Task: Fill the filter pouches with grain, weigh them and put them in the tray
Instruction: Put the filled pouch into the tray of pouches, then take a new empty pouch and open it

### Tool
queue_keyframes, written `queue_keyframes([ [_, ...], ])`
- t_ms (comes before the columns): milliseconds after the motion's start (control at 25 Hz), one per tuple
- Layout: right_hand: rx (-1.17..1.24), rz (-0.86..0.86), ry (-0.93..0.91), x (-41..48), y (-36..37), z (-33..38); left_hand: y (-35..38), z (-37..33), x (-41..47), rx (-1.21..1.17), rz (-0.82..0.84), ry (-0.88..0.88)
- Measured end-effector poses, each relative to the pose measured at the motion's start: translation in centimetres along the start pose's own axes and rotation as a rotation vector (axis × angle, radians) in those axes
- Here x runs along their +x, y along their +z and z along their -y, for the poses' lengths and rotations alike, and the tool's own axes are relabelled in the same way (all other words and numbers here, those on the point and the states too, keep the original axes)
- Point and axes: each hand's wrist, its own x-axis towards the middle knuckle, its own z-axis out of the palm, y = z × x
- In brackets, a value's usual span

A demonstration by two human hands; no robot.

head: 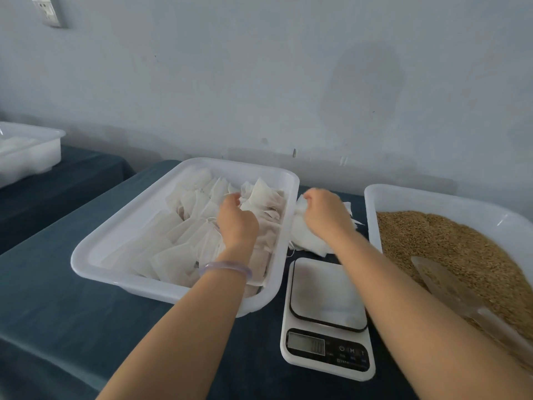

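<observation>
Filter pouches (173, 255) fill the white tray (95, 255) directly under the left hand (236, 219), lying in overlapping rows with strings showing. The left hand's fingers curl down among them; I cannot tell whether they hold one. A pale bracelet (227, 268) sits on that wrist.

The two hands are near each other but apart. The right hand (327, 215) is just outside the tray's wall, its curled fingers pinching the top of a loose pile (308, 241) of flat pouches lying on the counter (57, 313). Nearer the person than that hand stands a white scale (326, 307), its platform bare. Out beyond the right forearm a second tray (432, 197) holds brown grain (447, 243) with a clear scoop (441, 281) lying in it.

The counter wears a dark teal cloth. Far off past the left hand a neighbouring counter carries another white bin (26, 151). The wall (259, 82) behind is pale grey-blue, scuffed, with a darker patch and a socket (47, 10) high up.
</observation>
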Motion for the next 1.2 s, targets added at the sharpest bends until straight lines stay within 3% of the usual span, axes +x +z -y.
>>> queue_keyframes([
  [80,-0.167,0.22,0.052,0.3,-0.4,-2.5,0.1,-0.6,-0.4,0.006,-0.037,0.123],
  [160,-0.301,0.465,0.048,-0.1,0.4,-3.8,0.5,-1.4,-1.7,-0.031,0.004,0.357],
  [240,-0.368,0.591,-0.024,-0.6,1.5,-4.6,1.2,-2.0,-3.4,-0.07,0.249,0.567],
  [360,-0.412,0.685,-0.099,-0.8,2.3,-5.7,2.4,-2.3,-5.3,0.074,0.746,0.607],
  [480,-0.432,0.752,-0.042,-0.9,2.4,-6.1,2.9,-2.1,-5.0,0.235,0.803,0.582],
  [680,-0.285,0.713,-0.049,-1.2,2.1,-5.0,2.9,-2.0,-5.0,0.367,0.826,0.666],
  [880,-0.119,0.237,0.102,-1.2,-0.5,-4.9,2.9,-1.8,-5.1,0.303,0.806,0.609],
  [960,-0.056,0.11,0.11,-2.1,-2.9,-5.2,2.9,-1.8,-5.1,0.313,0.758,0.669],
  [1080,0.179,0.155,0.086,-4.7,-5.9,-6.4,2.8,-1.7,-5.1,0.4,0.785,0.745],
  [1200,0.541,0.168,0.185,-6.9,-6.6,-7.0,2.8,-1.9,-5.8,0.583,0.872,0.816],
])
